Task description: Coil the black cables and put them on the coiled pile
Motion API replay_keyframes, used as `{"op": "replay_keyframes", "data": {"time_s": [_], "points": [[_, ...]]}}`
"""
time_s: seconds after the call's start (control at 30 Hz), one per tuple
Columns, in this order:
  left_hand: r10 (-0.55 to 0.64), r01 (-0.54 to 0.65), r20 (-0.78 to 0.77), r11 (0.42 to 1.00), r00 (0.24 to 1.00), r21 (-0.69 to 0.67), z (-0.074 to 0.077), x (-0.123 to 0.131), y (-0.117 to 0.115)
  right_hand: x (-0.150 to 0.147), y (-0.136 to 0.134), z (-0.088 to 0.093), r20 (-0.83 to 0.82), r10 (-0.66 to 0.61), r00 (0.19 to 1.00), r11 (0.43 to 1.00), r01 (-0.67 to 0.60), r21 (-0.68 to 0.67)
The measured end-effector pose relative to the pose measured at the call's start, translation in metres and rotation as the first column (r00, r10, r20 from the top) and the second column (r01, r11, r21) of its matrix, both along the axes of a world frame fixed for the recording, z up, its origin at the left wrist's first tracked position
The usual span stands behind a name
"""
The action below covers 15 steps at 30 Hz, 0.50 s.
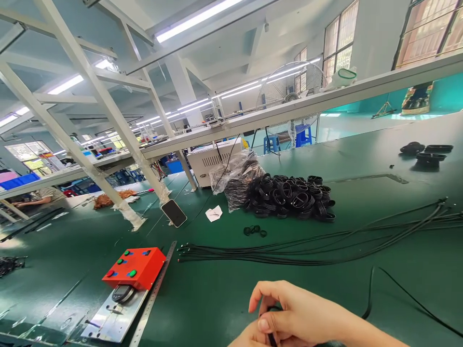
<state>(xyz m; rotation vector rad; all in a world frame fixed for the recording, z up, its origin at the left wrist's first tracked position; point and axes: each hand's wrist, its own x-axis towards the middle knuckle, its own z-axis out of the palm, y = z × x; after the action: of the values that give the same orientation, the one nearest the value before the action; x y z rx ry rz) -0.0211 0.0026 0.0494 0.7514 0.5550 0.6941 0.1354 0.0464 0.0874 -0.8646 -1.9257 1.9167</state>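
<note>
At the bottom middle, my right hand (300, 311) is closed with bent fingers around a black cable (272, 339), of which only short bits show between the fingers. My left hand (249, 336) meets it from below, its thumb pressed against the same spot; most of this hand is cut off by the frame's lower edge. A loose length of black cable (371, 295) curves over the green table to the right of my wrist. Beyond my hands lies a bundle of long straight black cables (289, 254). A few small black rings (255, 230) rest just behind the bundle.
A heap of coiled black cables (289, 195) sits beside a clear plastic bag (238, 178). To the left are a red box with buttons (139, 265), a metal ruler (154, 294) and a phone (174, 213). More black coils (428, 156) lie far right.
</note>
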Motion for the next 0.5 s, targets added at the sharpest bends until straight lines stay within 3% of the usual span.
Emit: {"op": "replay_keyframes", "data": {"time_s": [0.13, 0.23, 0.37, 0.5], "points": [[-0.12, 0.12, 0.002, 0.993, 0.993, 0.017, -0.005, -0.006, 0.001, 0.003, 0.014, -0.004, 0.042, -0.04, 0.998, 0.998, 0.037, 0.053], [-0.137, 0.14, 0.064, 0.99, 0.988, -0.034, -0.005, -0.007, -0.001, 0.005, 0.025, -0.009, 0.033, -0.098, 0.995, 0.991, 0.094, 0.097], [-0.142, 0.144, 0.043, 0.988, 0.989, -0.06, 0.012, -0.006, -0.002, -0.002, 0.028, -0.015, -0.089, -0.21, 0.974, 0.965, 0.221, 0.142], [-0.006, 0.01, 0.087, 0.999, 0.996, -0.036, 0.031, -0.013, -0.001, -0.016, 0.01, -0.02, -0.153, -0.231, 0.961, 0.948, 0.257, 0.189]]}}
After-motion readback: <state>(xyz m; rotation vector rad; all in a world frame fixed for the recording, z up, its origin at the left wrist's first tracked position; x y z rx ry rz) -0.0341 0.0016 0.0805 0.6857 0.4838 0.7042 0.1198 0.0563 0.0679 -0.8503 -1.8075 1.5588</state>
